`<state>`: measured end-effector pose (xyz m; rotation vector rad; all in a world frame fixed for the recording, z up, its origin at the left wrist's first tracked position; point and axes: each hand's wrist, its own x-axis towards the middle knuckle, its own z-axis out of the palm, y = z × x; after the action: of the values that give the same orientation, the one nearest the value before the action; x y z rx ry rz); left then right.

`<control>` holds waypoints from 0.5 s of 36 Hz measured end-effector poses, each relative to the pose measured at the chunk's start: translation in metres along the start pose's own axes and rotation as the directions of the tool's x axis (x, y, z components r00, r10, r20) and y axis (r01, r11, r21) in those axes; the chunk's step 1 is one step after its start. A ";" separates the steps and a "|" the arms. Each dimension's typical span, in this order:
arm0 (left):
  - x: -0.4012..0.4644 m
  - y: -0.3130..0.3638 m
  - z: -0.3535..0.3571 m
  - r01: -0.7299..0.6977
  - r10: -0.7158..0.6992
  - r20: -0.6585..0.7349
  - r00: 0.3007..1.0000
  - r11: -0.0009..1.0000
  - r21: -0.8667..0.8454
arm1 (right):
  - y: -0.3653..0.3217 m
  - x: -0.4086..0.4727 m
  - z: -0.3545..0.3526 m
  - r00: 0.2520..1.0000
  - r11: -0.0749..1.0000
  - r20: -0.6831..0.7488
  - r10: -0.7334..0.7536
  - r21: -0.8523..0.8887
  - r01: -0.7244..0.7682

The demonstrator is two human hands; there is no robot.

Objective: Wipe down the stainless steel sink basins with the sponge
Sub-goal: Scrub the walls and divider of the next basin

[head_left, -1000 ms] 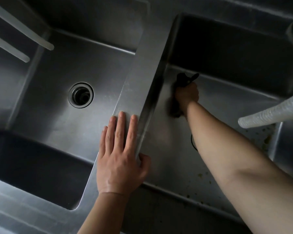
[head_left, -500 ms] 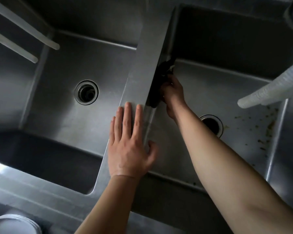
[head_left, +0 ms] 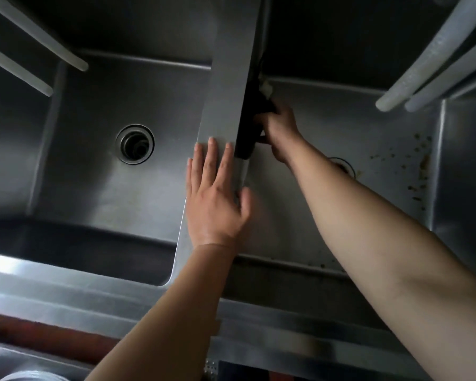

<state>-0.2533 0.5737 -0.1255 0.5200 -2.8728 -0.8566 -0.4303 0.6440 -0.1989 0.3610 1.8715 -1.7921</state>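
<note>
The sponge [head_left: 249, 125], dark, is pressed against the left wall of the right basin [head_left: 327, 119], just under the divider [head_left: 228, 86]. The right hand [head_left: 279, 130] grasps it. The left hand [head_left: 215, 199] lies flat and released on the divider. I judge this wall is being wiped; next, the floor with its brown specks [head_left: 412, 171] near the right edge needs firm strokes.

Sink basins [head_left: 99, 188] grey steel, dull sheen. Sponge [head_left: 248, 127] black, whitish end. Right basin floor [head_left: 390, 171] brown-speckled. Hoses [head_left: 423, 64] translucent white. Strip [head_left: 52, 335] below sink front reddish-brown.
</note>
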 end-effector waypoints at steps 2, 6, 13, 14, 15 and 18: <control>-0.001 -0.002 -0.003 0.005 -0.007 -0.013 1.000 0.995 -0.100 | 0.004 -0.025 -0.003 0.999 1.000 0.049 0.003 -0.003 -0.003; -0.002 -0.002 -0.009 0.065 -0.070 -0.012 0.997 0.966 -0.251 | 0.025 -0.079 -0.009 0.982 0.999 0.187 0.035 0.027 -0.041; -0.037 -0.012 -0.053 0.305 -0.395 -0.081 0.915 0.810 -0.501 | 0.070 -0.152 -0.021 0.843 0.920 0.487 0.229 -0.392 -0.024; -0.055 -0.016 -0.057 0.317 -0.400 -0.111 0.910 0.842 -0.437 | 0.074 -0.163 -0.019 0.781 0.850 0.555 0.287 -0.524 0.061; -0.074 -0.019 -0.059 0.338 -0.411 -0.131 0.902 0.862 -0.378 | 0.078 -0.173 -0.017 0.732 0.779 0.600 0.324 -0.608 0.154; -0.127 -0.019 -0.053 0.410 -0.441 -0.112 0.891 0.885 -0.220 | 0.080 -0.189 -0.011 0.703 0.766 0.627 0.335 -0.616 0.184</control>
<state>-0.1185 0.5757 -0.0910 1.1684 -2.5286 -1.0769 -0.2333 0.6922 -0.1655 -0.4627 1.6776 -0.8782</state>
